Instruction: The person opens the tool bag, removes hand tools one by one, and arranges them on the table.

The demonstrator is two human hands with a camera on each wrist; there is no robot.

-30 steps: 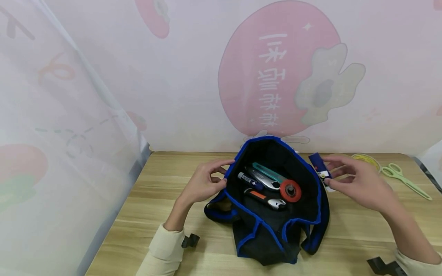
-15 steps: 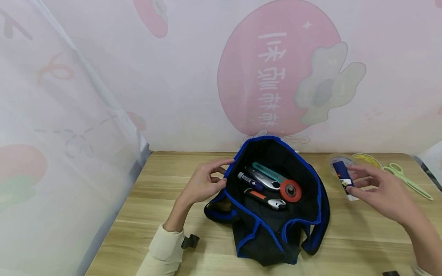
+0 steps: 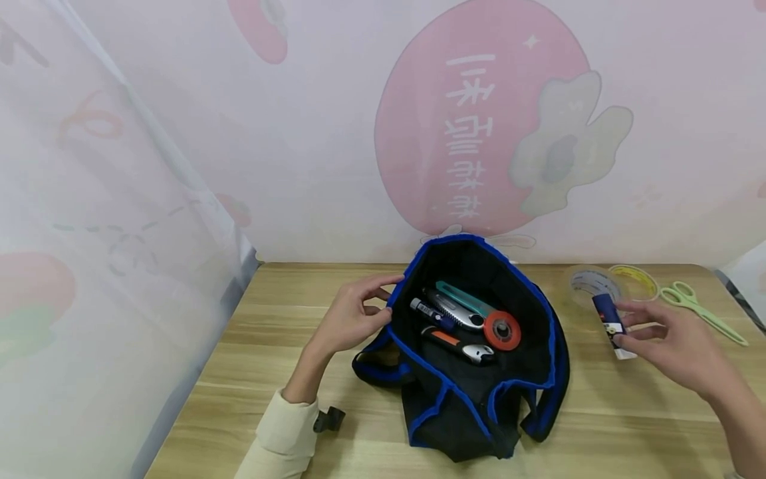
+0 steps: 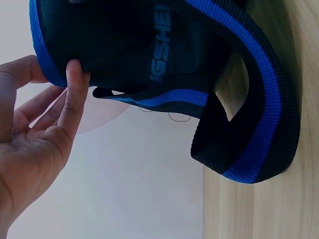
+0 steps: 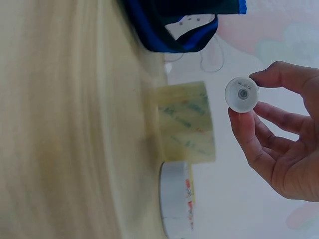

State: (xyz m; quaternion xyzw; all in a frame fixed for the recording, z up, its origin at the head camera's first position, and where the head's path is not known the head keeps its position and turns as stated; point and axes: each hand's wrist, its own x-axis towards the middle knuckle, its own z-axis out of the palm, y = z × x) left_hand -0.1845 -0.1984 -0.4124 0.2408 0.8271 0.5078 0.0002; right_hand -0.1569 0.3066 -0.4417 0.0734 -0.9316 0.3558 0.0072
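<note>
A black tool bag [image 3: 445, 261] with blue trim stands with its mouth gaping in the head view. My left hand [image 3: 353, 318] pinches its left rim between thumb and fingers, also seen in the left wrist view. To the right of the bag, my right hand [image 3: 676, 338] holds a dark blue glue stick [image 3: 607, 313] by its side, above the table. Its round white base [image 5: 233, 94] faces the right wrist camera. Inside the bag lie a teal cutter [image 3: 461, 297], a silver utility knife [image 3: 457, 311], an orange-and-black knife [image 3: 445, 337], a small blue tube [image 3: 432, 314] and a red disc-shaped item [image 3: 492, 332].
Behind the glue stick are a clear tape roll [image 3: 589, 281] and a yellow-edged tape roll [image 3: 643, 276]. Light green scissors [image 3: 700, 309] lie at the right. A strap [image 4: 269, 99] loops from the bag onto the wooden table [image 3: 251, 352]. A printed cloth [image 3: 323, 133] hangs behind.
My right hand has carried the glue stick from beside the bag's right rim further right, uncovering the clear tape roll. My left hand has stayed at the bag's rim.
</note>
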